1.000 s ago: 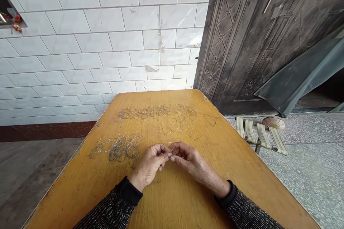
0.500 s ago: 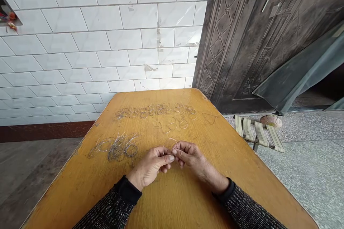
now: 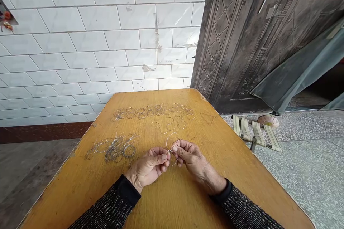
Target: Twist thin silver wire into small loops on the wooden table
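Between my two hands is a thin wire (image 3: 172,134), bent in a loop that rises above my fingertips; a free end curves out below. My left hand (image 3: 150,166) pinches it between thumb and fingers. Close beside it, my right hand (image 3: 192,155) grips the same wire with thumb and forefinger, where strands seem to cross. To the left of my left hand lies a loose bundle of wires (image 3: 114,150), some of them coiled. Farther off on the table, wire shapes (image 3: 180,121) bent into loops lie apart from my hands.
A wooden table (image 3: 172,200) stretches toward a white tiled wall (image 3: 113,39). Across its far part runs a row of looped wires (image 3: 142,112), with a triangular wire (image 3: 208,118) at the right. A striped folding stool (image 3: 255,132) stands on the floor near a dark door (image 3: 236,43).
The loop between my hands has shifted and now stands higher, with an end showing below. My fingertips have moved slightly; both hands keep their hold. The view has turned a little.
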Demonstrator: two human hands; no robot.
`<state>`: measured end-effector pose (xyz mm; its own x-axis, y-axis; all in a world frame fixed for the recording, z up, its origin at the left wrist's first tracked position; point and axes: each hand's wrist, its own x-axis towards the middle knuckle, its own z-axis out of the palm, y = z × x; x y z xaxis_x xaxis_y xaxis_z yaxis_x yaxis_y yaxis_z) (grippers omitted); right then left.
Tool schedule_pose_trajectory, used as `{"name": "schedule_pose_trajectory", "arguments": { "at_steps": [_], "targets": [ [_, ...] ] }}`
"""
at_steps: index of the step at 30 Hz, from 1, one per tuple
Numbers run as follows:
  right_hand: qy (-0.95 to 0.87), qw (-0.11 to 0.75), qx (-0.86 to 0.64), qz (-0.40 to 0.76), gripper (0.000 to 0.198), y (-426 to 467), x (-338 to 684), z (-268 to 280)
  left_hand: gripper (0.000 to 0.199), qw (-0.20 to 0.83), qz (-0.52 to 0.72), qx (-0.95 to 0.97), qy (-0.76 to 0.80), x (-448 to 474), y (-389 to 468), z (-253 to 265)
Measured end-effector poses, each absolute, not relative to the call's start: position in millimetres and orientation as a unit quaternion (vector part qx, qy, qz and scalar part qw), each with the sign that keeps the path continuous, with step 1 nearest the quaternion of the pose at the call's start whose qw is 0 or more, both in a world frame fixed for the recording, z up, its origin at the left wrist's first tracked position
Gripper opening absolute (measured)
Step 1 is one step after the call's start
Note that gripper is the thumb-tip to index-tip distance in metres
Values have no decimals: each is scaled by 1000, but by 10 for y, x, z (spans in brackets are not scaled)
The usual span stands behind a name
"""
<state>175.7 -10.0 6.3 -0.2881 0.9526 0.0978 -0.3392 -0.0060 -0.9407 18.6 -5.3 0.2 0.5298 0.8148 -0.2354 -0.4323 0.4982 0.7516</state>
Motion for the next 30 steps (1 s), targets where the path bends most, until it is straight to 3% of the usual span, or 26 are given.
{"name": "schedule_pose_trajectory", "arguments": {
  "at_steps": [18,25,30],
  "targets": [
    [-435,528,-338,646,31,-40,1823,59,17,774,416,367,305,199,-82,41],
    [-456,519,-337,640,28,-32,1852,49,18,826,337,381,243,184,-122,80],
    [-465,514,-326,642,27,-30,1865,48,15,829,350,347,264,196,-121,62]
  ]
}}
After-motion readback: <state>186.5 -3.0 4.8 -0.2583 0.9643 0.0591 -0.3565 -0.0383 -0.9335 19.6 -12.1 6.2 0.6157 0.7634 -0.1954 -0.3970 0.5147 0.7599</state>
